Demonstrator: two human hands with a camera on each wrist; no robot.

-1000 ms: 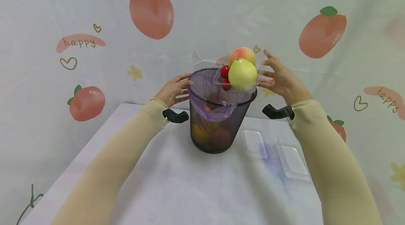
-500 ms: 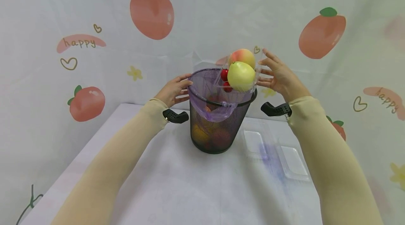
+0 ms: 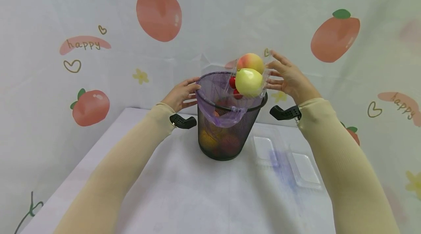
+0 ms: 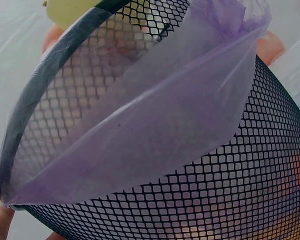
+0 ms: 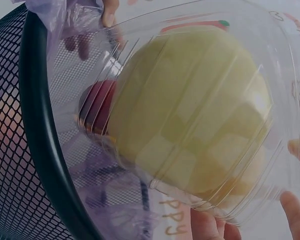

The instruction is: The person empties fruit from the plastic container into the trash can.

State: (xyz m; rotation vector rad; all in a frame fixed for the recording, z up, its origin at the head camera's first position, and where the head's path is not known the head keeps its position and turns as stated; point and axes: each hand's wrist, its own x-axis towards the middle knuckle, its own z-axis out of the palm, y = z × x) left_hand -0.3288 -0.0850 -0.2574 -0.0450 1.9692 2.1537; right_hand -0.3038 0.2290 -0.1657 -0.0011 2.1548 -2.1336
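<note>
My left hand (image 3: 180, 95) grips the left rim of a black wire-mesh trash can (image 3: 225, 137), thumb on the edge. A purple trash bag (image 3: 227, 120) lines the can and folds over its rim. Over the right side of the opening, my right hand (image 3: 291, 80) holds a tilted clear plastic box (image 5: 190, 17) by its outer side. Inside the box lie a pale yellow pear-like fruit (image 3: 249, 83), a peach (image 3: 250, 62) and small red cherry-like fruits (image 3: 232, 82). Blurred orange and red fruit (image 3: 210, 139) shows through the mesh, low in the can.
Two clear plastic trays or lids (image 3: 264, 148) lie on the white table (image 3: 197, 197) to the right of the can, with a bluish-purple translucent patch (image 3: 279, 162) between them. A fruit-printed white backdrop (image 3: 204, 14) hangs close behind.
My right hand has moved slightly left and tipped the box further toward the can's opening. The fruit in it sits a little lower. My left hand keeps its place on the rim.
</note>
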